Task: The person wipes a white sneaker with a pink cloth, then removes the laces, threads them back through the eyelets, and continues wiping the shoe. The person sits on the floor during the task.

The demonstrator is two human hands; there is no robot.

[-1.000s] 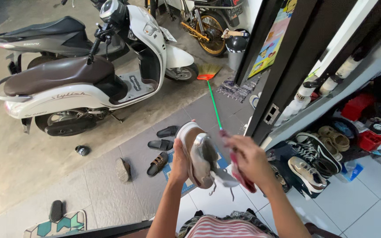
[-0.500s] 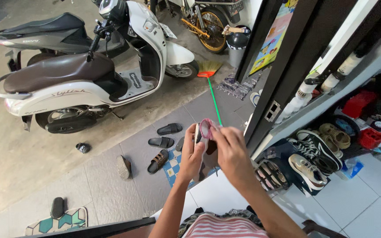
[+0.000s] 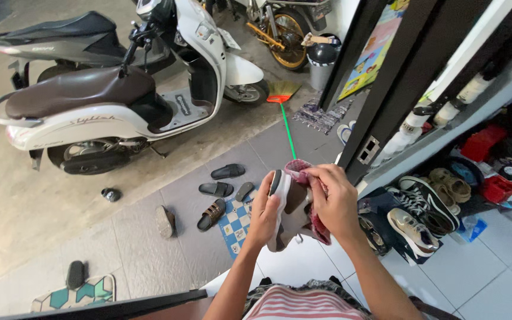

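White-and-brown shoe (image 3: pixel 288 207), red cloth (image 3: pixel 317 222), blue-checked mat (image 3: pixel 236 222), green-handled broom (image 3: pixel 285 118).

Up to your right, a tall colourful poster (image 3: pixel 367 57) with yellow, blue and pink cartoon panels leans on the wall just behind the dark door frame. On the shelf ledge to your right, you have white cylindrical bottles (image 3: pixel 409 129) with dark caps standing in a row. Lower down beside the shoes, a small blue-and-white plastic packet (image 3: pixel 473 228) lies on the white tiled floor.
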